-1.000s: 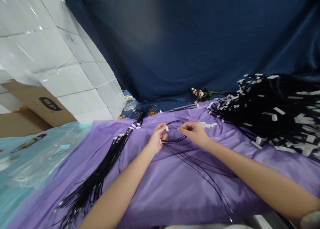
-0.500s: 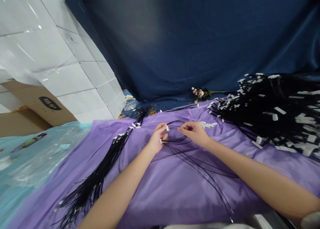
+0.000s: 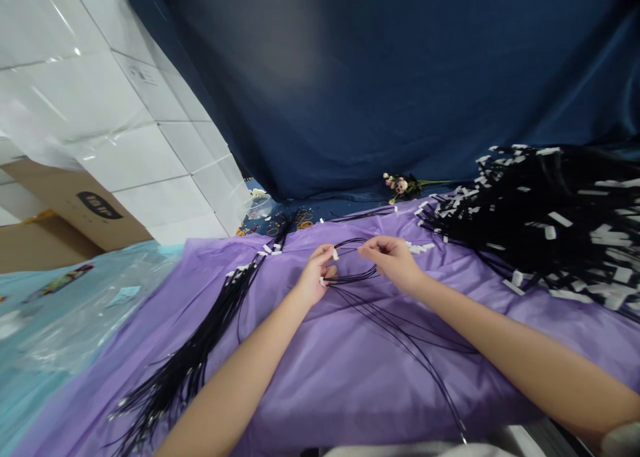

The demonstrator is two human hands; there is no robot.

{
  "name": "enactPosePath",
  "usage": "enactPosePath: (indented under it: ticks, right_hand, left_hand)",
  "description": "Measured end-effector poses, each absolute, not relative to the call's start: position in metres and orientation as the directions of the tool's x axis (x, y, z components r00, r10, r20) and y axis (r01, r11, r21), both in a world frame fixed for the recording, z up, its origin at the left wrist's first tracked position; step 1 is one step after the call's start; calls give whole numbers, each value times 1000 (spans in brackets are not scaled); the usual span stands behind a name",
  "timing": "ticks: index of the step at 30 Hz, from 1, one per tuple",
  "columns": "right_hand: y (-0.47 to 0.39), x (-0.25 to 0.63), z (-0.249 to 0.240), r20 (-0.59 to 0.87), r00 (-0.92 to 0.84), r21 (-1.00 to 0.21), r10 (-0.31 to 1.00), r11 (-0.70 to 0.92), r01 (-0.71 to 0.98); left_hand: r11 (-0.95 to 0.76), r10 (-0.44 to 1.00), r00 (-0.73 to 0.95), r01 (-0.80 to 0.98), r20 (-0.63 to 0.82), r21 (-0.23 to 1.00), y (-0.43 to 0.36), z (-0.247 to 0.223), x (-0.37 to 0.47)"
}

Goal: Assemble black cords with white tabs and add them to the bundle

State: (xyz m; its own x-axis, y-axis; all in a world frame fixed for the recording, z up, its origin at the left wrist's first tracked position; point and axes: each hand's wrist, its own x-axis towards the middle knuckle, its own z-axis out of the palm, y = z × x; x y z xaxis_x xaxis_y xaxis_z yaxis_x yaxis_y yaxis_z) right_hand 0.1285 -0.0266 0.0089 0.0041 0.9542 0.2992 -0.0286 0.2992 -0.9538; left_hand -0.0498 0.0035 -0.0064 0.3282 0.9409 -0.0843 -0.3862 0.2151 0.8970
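Note:
My left hand is closed around the white-tagged ends of a few thin black cords. One white tag pokes out by its fingertips. From there the cords bend into a loop toward the right, and their free ends trail down to the front edge. My right hand sits at the far side of this loop, thumb and index finger pinched together at a strand. Left of my hands lies a bundle of black cords with white tags at its top end.
A large heap of tagged black cords covers the right side of the purple cloth. White boxes and an open brown carton stand at left. Artificial flowers lie before the blue curtain.
My right hand has shifted very slightly right and up at the loop. My left hand keeps its hold, and the trailing cord ends have drawn closer together.

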Motion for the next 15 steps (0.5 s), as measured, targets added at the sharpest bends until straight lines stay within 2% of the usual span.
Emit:
enactPosePath:
  ticks: [6, 12, 15]
  right_hand:
    - [-26, 131, 10, 202, 34, -966, 979, 204, -158]
    - [-25, 130, 8, 333, -1, -939, 943, 332, 95]
    - [-25, 131, 7, 370, -37, -915, 928, 371, 157]
  left_hand:
    - [224, 947, 304, -391, -105, 893, 3, -6, -48]
    - [231, 945, 309, -400, -106, 887, 3, -7, -47]
    - [227, 946, 308, -407, -101, 885, 3, -6, -47]
